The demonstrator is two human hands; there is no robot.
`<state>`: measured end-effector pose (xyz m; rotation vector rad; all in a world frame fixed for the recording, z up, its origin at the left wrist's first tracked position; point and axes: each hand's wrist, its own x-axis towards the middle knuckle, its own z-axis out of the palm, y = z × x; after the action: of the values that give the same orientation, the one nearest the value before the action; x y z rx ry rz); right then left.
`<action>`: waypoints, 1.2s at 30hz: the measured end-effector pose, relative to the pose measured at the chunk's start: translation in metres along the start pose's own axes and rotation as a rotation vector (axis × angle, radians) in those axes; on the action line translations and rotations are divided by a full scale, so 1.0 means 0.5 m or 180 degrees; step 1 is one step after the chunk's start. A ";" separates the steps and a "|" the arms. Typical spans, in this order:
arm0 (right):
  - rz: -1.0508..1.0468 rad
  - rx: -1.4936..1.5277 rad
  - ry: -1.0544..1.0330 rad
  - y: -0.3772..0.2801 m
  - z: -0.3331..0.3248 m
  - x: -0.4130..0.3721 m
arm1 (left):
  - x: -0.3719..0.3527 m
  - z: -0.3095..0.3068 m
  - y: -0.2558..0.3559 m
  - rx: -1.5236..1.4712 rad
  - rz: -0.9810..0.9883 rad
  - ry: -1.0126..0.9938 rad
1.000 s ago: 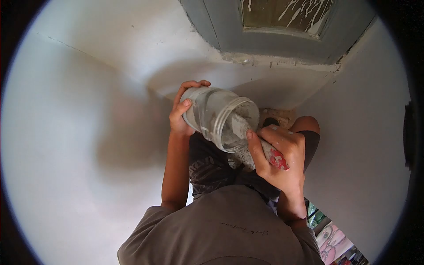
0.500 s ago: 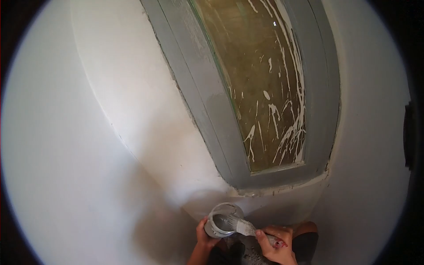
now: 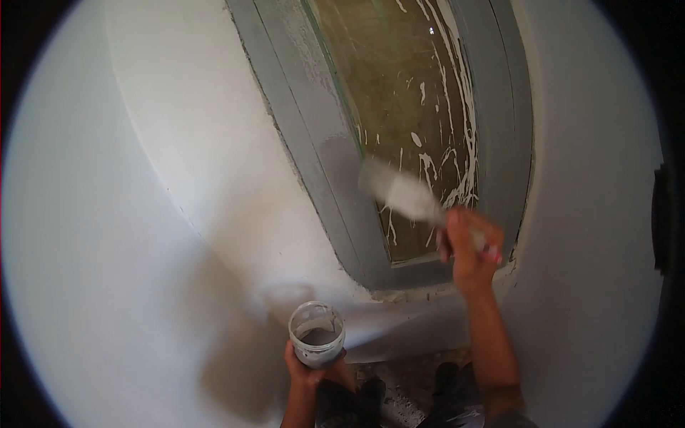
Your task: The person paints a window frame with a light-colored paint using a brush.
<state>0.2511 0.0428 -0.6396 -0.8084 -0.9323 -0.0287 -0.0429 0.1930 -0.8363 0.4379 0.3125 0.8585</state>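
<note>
**Brush (image 3: 408,195) Rising from Jar (image 3: 318,354)**

We are seeing the right hand (image 3: 471,242) gripping the brush, now out of the jar and before the grey frame (image 3: 357,242), contact unclear. The left hand (image 3: 305,371) is clasping the jar below. Work is apparently shifting frameward.

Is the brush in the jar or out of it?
Out: the right hand holds the brush before the pane, apart from the jar in the left hand.

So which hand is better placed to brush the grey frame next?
Probably the right hand: it holds the brush up by the grey frame, while the left hand is lower down, holding the jar.
</note>
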 end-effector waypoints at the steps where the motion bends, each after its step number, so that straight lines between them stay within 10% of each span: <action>1: -0.0208 -0.0037 -0.0048 -0.017 0.007 0.047 | -0.005 -0.014 0.003 -0.0026 0.0021 -0.0118; 11: -0.1298 -0.0311 -0.0275 -0.094 0.091 0.326 | -0.029 -0.029 0.034 -0.0301 0.0236 -0.0180; 36: -0.0835 -0.1599 -0.1248 -0.095 0.019 0.283 | -0.039 -0.052 0.029 -0.0342 0.0298 -0.0003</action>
<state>0.3149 0.0586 -0.5053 -1.1739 -1.4293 -0.3549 -0.0760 0.1925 -0.8501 0.3551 0.2453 0.9618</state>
